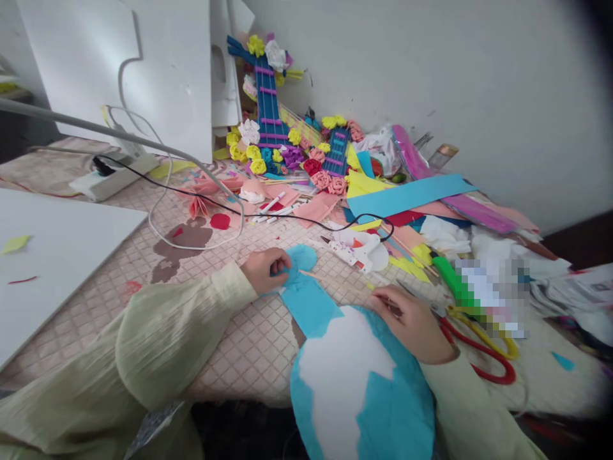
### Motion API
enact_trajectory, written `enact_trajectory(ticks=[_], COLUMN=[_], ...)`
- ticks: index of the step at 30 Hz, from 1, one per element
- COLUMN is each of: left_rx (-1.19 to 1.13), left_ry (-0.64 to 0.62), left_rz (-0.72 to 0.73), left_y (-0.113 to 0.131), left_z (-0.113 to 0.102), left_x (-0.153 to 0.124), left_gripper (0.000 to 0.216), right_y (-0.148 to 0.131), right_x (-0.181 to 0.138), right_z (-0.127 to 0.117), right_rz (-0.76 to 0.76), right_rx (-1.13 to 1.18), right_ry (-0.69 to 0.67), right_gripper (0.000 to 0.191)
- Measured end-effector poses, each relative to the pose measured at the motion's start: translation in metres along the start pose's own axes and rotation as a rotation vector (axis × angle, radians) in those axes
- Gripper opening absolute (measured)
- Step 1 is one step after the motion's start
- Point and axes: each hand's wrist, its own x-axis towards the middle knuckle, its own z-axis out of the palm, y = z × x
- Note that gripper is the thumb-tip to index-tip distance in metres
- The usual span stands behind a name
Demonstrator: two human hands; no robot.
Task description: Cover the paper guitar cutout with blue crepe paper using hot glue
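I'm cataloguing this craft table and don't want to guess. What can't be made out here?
Left hand, head view: its own curled fingers hide its exact grip.
Blue-and-white piece, head view: the bottom edge cuts off its lower end.
Green item, head view: a pixelated patch obscures its lower part, so I can't tell what it is.

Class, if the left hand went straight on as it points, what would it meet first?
The left hand would probably first meet the rounded blue piece beside it, though depth is hard to judge.
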Motion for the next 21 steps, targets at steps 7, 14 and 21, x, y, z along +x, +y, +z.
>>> enact_trajectory(ticks=[7, 14, 21], left_rx=[-0.021, -0.017, -0.029], left_ry=[0.013, 0.004, 0.011], left_rz=[0.025, 0.054, 0.067], left_y=[-0.0028, -0.0028, -0.0045], left_z=[0.0002, -0.0003, 0.0000], left_x=[0.0001, -0.0011, -0.0011], left_gripper=[0.017, 0.019, 0.019], right_y=[-0.0042, 0.0009, -0.0029], right_x=[0.0022, 0.0001, 0.0013], right_z=[0.0022, -0.0013, 0.0015], right_rz=[-0.041, -0.002, -0.036], right_rx=[-0.021, -0.005, 0.013], right_ry=[-0.021, 0.030, -0.036], right_gripper=[0.018, 0.018, 0.016])
